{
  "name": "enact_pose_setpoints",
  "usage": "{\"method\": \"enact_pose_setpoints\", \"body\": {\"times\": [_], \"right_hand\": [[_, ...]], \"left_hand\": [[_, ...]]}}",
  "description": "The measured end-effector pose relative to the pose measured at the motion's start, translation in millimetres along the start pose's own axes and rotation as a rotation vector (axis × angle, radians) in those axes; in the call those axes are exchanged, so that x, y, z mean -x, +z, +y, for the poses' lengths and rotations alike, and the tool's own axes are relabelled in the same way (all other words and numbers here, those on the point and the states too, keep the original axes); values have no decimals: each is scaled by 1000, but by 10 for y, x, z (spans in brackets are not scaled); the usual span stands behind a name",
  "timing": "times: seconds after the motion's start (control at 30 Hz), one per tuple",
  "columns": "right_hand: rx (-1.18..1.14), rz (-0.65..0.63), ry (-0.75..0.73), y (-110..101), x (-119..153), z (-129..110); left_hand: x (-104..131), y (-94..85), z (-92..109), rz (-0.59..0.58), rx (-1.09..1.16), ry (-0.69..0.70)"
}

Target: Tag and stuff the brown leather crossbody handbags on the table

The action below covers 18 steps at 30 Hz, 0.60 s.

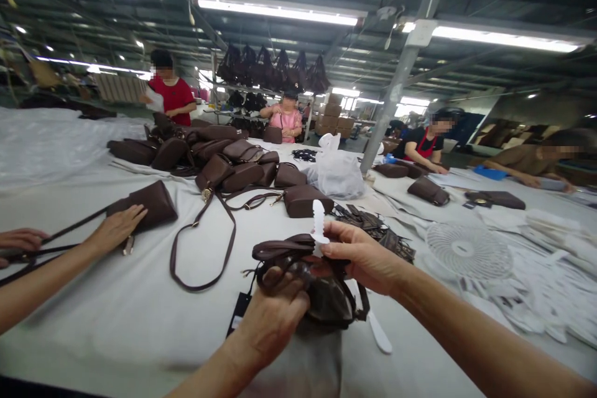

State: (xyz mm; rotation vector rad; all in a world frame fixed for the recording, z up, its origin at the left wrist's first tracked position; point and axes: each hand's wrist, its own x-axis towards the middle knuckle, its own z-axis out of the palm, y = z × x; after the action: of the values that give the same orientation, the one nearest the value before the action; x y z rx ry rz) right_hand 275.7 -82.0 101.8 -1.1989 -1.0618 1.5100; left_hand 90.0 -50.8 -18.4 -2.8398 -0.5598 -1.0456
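A small dark brown handbag (pixel 326 295) is at the table's near side in front of me, its strap (pixel 284 247) gathered into a bundle on top. My left hand (pixel 277 308) has its fingers curled round the strap bundle and the bag's near side. Between thumb and fingers, my right hand (pixel 368 255) pinches a white plastic strip (pixel 318 224) with toothed edges, which stands upright against the bundle. The strip's lower part is hidden by the strap and fingers. A black hang tag (pixel 239 312) dangles left of the bag. Another white strip (pixel 380 333) lies at its right.
At left, a co-worker's hands (pixel 119 230) handle another brown bag (pixel 161 204). Brown bags (pixel 233 168) are heaped beyond, with a white plastic bag (pixel 333 171) beside them. Dark tags (pixel 373 227), a round white grille (pixel 469 250) and white strips (pixel 545 298) lie right. Several people work farther off.
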Motion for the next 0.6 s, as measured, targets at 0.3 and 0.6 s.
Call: {"method": "enact_pose_setpoints", "body": {"times": [0.3,0.6], "right_hand": [[694,-237,135,103,111,51],[1010,-68,122,-183,-112,-44]], "left_hand": [[-176,43,-66,-332,84,-60],[-763,-17,-102,-629,130,-181]]}}
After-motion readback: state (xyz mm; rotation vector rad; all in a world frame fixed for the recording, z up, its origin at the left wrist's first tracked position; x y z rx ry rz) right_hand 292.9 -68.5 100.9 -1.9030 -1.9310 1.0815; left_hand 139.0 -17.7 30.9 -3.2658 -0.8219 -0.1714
